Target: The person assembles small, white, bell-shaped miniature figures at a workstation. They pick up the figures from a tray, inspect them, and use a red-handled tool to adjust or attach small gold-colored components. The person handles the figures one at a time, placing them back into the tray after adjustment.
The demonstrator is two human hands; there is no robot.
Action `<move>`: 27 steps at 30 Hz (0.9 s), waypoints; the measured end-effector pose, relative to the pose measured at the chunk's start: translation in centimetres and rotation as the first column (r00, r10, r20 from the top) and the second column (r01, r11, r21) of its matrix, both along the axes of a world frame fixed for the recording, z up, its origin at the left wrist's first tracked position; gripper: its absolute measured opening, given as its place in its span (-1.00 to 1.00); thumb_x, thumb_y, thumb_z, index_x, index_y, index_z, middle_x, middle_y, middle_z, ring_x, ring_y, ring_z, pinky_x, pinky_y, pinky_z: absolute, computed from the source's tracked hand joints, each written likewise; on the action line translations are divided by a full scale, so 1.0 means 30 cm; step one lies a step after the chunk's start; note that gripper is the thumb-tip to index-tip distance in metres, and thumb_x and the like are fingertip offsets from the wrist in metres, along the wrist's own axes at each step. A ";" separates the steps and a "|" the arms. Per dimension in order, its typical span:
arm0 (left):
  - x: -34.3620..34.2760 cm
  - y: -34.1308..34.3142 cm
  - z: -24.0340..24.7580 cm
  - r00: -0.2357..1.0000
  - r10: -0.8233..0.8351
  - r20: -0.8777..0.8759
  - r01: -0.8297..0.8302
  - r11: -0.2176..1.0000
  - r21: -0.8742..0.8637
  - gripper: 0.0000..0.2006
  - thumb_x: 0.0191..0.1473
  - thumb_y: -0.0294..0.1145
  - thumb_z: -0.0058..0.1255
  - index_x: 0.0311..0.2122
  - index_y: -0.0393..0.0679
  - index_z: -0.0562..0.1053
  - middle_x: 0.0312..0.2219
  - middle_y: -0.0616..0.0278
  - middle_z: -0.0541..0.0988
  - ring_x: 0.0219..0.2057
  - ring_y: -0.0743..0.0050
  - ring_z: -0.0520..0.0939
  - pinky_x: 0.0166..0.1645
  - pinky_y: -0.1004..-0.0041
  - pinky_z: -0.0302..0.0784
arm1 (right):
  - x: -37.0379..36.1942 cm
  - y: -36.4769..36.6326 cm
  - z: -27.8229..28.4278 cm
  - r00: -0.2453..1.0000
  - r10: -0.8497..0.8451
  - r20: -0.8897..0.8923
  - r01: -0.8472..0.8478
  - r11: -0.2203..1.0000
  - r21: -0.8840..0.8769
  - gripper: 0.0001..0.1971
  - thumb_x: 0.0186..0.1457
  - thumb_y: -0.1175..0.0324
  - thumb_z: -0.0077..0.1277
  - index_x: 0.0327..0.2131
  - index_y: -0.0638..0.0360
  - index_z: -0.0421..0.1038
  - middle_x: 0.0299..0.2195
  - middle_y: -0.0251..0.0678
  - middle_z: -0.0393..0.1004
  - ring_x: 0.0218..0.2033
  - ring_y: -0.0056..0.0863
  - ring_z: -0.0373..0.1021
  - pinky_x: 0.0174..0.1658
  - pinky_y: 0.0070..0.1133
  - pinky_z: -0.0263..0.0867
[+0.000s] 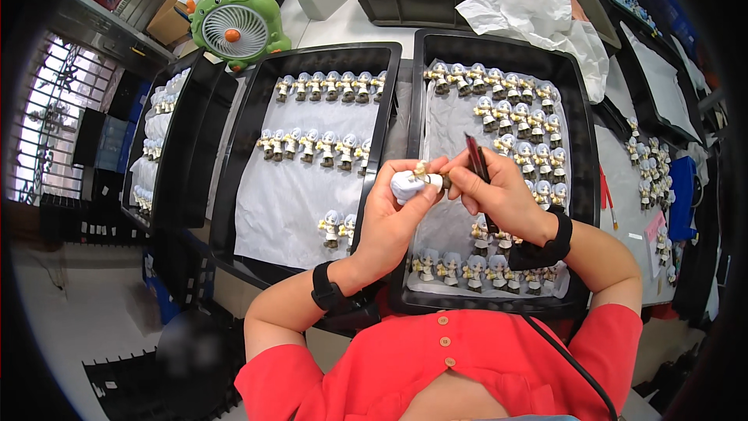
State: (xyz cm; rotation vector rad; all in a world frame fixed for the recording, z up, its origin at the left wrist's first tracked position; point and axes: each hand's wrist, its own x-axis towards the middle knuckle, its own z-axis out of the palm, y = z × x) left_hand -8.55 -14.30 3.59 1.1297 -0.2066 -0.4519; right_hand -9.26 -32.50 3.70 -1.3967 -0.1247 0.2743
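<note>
My left hand (392,206) is closed around a small white-haired figurine (408,185), which lies tilted on its side over the gap between two black trays. The thumb and fingertips of my right hand (499,193) pinch close to its dark lower end; whether they grip it is hard to see. A slim dark red and black pen-like tool (477,157) is tucked through the right fingers, its tip hidden or too small to tell. Below my hands, the right black tray (578,93) carries rows of similar figurines (475,271) on white paper.
The left black tray (224,210) has fewer figurines in rows. A green cartoon-shaped fan (273,25) stands behind it. Crumpled white paper (538,19) hangs over a grey bin (389,9); another person's hand (573,1) reaches there. More figurines (650,171) and a red-handled brush (610,201) lie right.
</note>
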 end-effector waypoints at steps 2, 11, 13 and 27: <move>-0.005 -0.009 0.002 0.998 0.027 -0.061 -0.029 0.999 -0.028 -0.77 0.14 -0.50 -0.16 -0.10 -0.16 0.17 0.02 -0.04 0.34 -0.01 0.32 0.44 0.10 0.32 0.37 | 0.008 -0.002 0.000 0.999 -0.039 -0.017 0.040 0.997 0.071 -0.81 0.18 0.32 -0.14 -0.32 0.28 0.34 -0.49 -0.36 0.43 -0.65 -0.78 0.23 -0.61 -0.79 0.17; -0.006 -0.011 -0.002 0.996 0.052 -0.079 -0.055 0.998 -0.039 -0.78 0.16 -0.49 -0.18 -0.11 -0.15 0.13 0.01 -0.10 0.33 -0.03 0.30 0.46 0.09 0.30 0.39 | -0.004 0.012 0.009 0.997 -0.046 0.055 0.056 0.977 -0.206 -0.82 0.15 0.32 -0.08 -0.41 0.24 0.34 -0.59 -0.42 0.41 -0.70 -0.79 0.21 -0.63 -0.77 0.14; 0.001 -0.012 -0.008 0.993 0.072 -0.096 -0.076 0.996 -0.038 -0.78 0.15 -0.50 -0.18 -0.11 -0.16 0.14 0.00 -0.10 0.34 -0.04 0.28 0.46 0.08 0.29 0.39 | -0.002 0.007 0.010 0.999 -0.010 0.047 0.023 0.962 -0.271 -0.85 0.11 0.34 -0.04 -0.40 0.23 0.33 -0.57 -0.41 0.40 -0.67 -0.77 0.23 -0.61 -0.77 0.16; -0.008 0.002 0.000 0.986 0.010 -0.166 -0.011 1.000 -0.006 -0.75 0.12 -0.48 -0.13 -0.11 -0.12 0.15 -0.06 -0.10 0.41 -0.05 0.11 0.49 0.06 0.25 0.37 | 0.008 -0.537 0.244 0.888 -0.450 0.091 0.459 0.880 -0.124 -0.71 0.18 0.22 -0.14 -0.12 0.21 0.25 -0.48 -0.43 0.36 -0.65 -0.83 0.14 -0.65 -0.83 -0.02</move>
